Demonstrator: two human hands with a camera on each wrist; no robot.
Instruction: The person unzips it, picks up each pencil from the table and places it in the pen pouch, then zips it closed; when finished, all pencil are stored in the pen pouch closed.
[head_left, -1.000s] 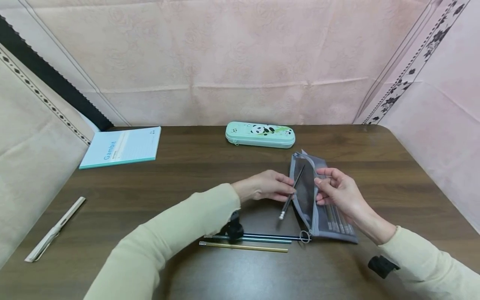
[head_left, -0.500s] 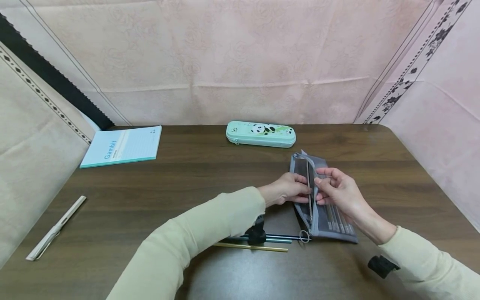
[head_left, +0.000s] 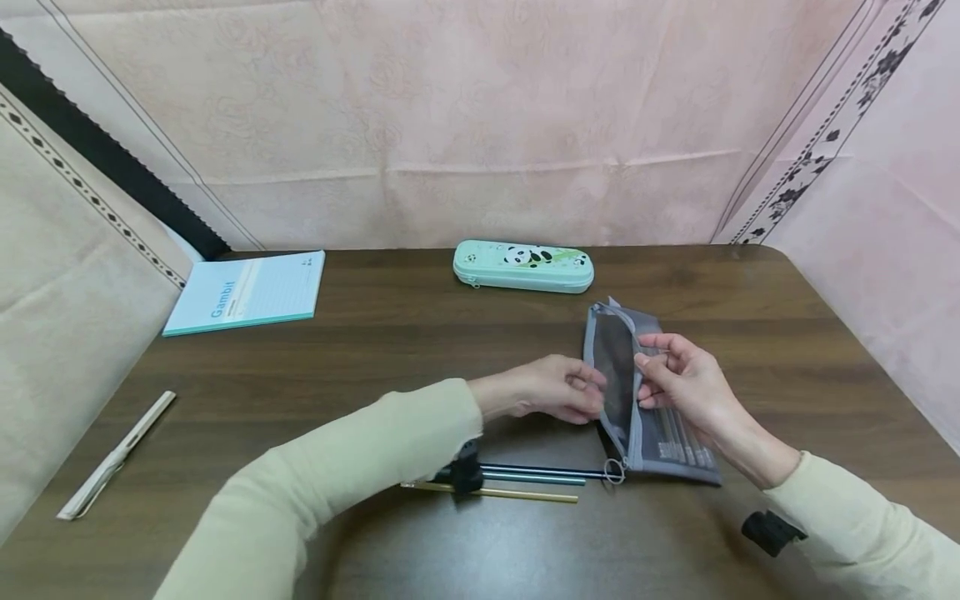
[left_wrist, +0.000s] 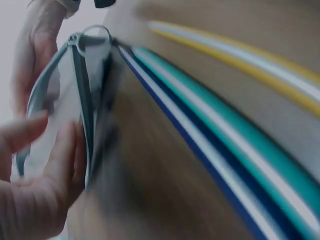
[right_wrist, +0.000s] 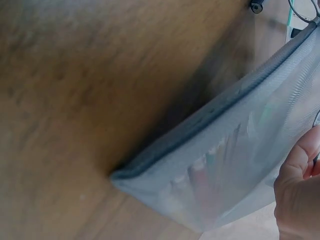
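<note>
A grey mesh zip pouch point(head_left: 649, 450) stands with its mouth spread wide on the right half of the table. My right hand point(head_left: 686, 383) pinches the near-right edge of that mouth between thumb and fingers. At the opposite edge is my left hand point(head_left: 555, 389), its fingers loosely bent and nothing between them. In the left wrist view the left fingers point(left_wrist: 62, 155) overlap the pouch's opening. Several slim items show through the mesh point(right_wrist: 200, 180) at the pouch's bottom. Left of the zip ring point(head_left: 614, 472) lie a dark blue pencil point(head_left: 540, 468), a teal pencil point(head_left: 536, 479) and a gold pencil point(head_left: 525, 495).
A mint pencil case point(head_left: 522, 267) with a panda print lies at the table's back. The light blue notebook point(head_left: 247, 290) is at the back left. Farther forward on the left lies a narrow whitish strip-like item point(head_left: 116, 457). Patterned cloth point(head_left: 465, 125) hangs around the table.
My left hand carried a dark pencil into the pouch's mouth, then drew back to the left without it. My right hand kept its grip on the pouch's edge.
</note>
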